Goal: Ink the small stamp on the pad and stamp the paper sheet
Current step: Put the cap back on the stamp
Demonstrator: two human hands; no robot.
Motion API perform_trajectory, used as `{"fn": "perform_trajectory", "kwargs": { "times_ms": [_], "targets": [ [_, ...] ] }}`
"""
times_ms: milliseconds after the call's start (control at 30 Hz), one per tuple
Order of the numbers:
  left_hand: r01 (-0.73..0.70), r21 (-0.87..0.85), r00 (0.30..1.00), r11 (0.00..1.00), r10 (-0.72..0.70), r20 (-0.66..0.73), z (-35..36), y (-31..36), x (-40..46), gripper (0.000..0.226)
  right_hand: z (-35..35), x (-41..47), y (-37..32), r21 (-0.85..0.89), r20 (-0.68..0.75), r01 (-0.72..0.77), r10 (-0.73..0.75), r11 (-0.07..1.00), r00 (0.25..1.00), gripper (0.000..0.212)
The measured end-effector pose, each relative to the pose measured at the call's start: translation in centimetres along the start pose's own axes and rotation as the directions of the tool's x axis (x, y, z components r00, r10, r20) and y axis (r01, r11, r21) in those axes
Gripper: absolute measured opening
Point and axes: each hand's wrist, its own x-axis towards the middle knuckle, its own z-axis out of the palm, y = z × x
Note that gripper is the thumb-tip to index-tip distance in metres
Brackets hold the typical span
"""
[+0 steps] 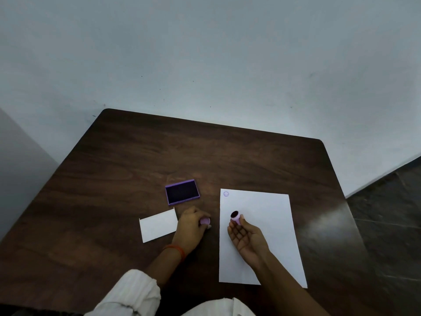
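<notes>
head | right hand (247, 241) fingers pinching stamp (235, 217) above paper (268, 224) | left hand (190, 226) fingers closed on, seemingly, cap (205, 221)

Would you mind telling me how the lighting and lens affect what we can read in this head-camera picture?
Head view: dim, cool light; a glare patch sits on the table at right. Wide-angle bending curves the table's edges. The stamped mark on the paper sheet is too faint and small to read. The small stamp in the right hand looks slightly soft.
</notes>
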Motion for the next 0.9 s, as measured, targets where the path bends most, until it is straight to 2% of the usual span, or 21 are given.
{"fn": "perform_trajectory", "kwargs": {
  "times_ms": [133, 200, 400, 500, 633, 800, 900],
  "targets": [
    [0.069, -0.335, 0.995, 0.940, -0.089, -0.046, -1.0, 0.6, -0.8, 0.021, 0.7, -0.8, -0.4, -0.051, 0.038, 0.046, -0.045, 0.998, 0.998, 0.017],
    [0.076, -0.439, 0.992, 0.895, -0.114, -0.059, -1.6, 1.0, -1.2, 0.018, 1.3, -1.3, -0.8, -0.074, 0.086, 0.078, -0.072, 0.994, 0.994, 0.016],
    [0.014, -0.454, 0.988, 0.891, -0.081, -0.129, -3.3, 2.0, -2.5, 0.021, 3.6, -2.4, -1.5, -0.258, 0.204, 0.220, -0.169, 0.941, 0.964, 0.014],
    [-0.026, -0.456, 0.987, 0.890, -0.050, -0.153, -3.9, 2.9, -3.3, 0.017, 4.5, -3.0, -1.4, -0.417, 0.240, 0.315, -0.231, 0.852, 0.943, 0.012],
    [-0.081, -0.469, 0.980, 0.879, -0.015, -0.199, -4.4, 3.5, -3.8, 0.034, 5.2, -3.8, -1.2, -0.550, 0.288, 0.422, -0.310, 0.721, 0.906, 0.015],
    [-0.062, -0.491, 0.982, 0.869, -0.033, -0.184, -4.8, 3.6, -4.1, 0.036, 5.3, -4.1, -1.1, -0.647, 0.307, 0.459, -0.343, 0.609, 0.888, 0.023],
    [-0.066, -0.522, 0.981, 0.851, -0.040, -0.190, -4.9, 3.5, -4.2, 0.032, 5.2, -4.1, -1.1, -0.683, 0.315, 0.470, -0.356, 0.558, 0.880, 0.019]
  ]
}}
